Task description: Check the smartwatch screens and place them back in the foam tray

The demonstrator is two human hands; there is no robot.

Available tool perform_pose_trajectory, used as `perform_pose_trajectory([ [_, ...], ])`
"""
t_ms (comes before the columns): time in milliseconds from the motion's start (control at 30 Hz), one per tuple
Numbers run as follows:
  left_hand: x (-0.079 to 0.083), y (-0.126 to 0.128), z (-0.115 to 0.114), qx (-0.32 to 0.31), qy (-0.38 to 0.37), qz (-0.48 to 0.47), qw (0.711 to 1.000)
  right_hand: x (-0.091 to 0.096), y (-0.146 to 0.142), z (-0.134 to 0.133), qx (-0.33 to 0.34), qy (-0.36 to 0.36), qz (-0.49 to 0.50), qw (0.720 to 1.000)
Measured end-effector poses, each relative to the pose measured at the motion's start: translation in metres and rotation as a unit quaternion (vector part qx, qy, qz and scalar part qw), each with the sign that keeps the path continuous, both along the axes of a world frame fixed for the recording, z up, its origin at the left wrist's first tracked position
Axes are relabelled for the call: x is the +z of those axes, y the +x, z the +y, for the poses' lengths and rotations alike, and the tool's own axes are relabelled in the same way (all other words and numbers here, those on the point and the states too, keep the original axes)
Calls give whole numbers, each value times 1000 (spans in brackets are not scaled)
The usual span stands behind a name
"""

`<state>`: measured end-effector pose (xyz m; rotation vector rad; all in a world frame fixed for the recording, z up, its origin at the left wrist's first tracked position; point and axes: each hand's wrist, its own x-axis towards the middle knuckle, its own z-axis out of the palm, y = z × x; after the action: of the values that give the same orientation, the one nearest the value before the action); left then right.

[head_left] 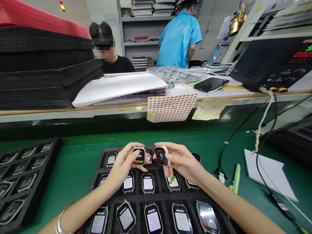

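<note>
My left hand [125,162] grips a smartwatch without a strap [139,156]; its lit screen shows red, orange and green at the bottom, and my thumb rests on the glass. In my right hand [180,159] is a second smartwatch [161,156] with a dark screen bearing a small picture, the thumb at its right edge. Both are held up over a black foam tray [138,208]. Rows of watch heads lie in its pockets, many with a white grid on screen, such as this watch [153,218]. One watch [173,182] shows green blocks. My forearms hide some pockets.
Another foam tray with watches [31,195] lies at left. Stacked black foam trays [44,65], papers [122,86], a phone [211,84] and a power supply [275,61] stand on the shelf. Cables [258,162] and a green pen-like object [236,178] are at right. Two people are beyond.
</note>
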<state>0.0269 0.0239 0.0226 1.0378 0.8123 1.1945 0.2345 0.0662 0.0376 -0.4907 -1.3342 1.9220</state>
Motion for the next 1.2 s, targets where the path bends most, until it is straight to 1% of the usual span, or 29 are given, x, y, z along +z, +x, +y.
perform_pose_trajectory([
  [300, -2, 1, 1, 5, 4, 1, 1000, 1, 0, -1, -15, -3, -18, 1000],
  [467, -2, 1, 3, 11, -2, -1, 1000, 3, -2, -3, -30, 4, -56, 998],
  [633, -3, 1, 3, 10, -5, -7, 1000, 3, -2, -2, -14, -3, -39, 999],
  [800, -1, 1, 3, 15, -4, -5, 1000, 2, 0, -2, -3, -4, -44, 999],
  [933, 3, 2, 3, 14, -37, -34, 999, 3, 0, -2, 29, -28, -56, 998],
  [1000, 5, 1, 3, 24, -58, -54, 997, 3, 0, -1, 37, -48, -64, 996],
  [1133, 5, -2, 4, 66, -75, -64, 993, 1, -1, 2, 27, -70, -61, 995],
  [1200, 4, -3, 5, 70, -81, -65, 992, 1, 0, 3, 23, -72, -61, 995],
])
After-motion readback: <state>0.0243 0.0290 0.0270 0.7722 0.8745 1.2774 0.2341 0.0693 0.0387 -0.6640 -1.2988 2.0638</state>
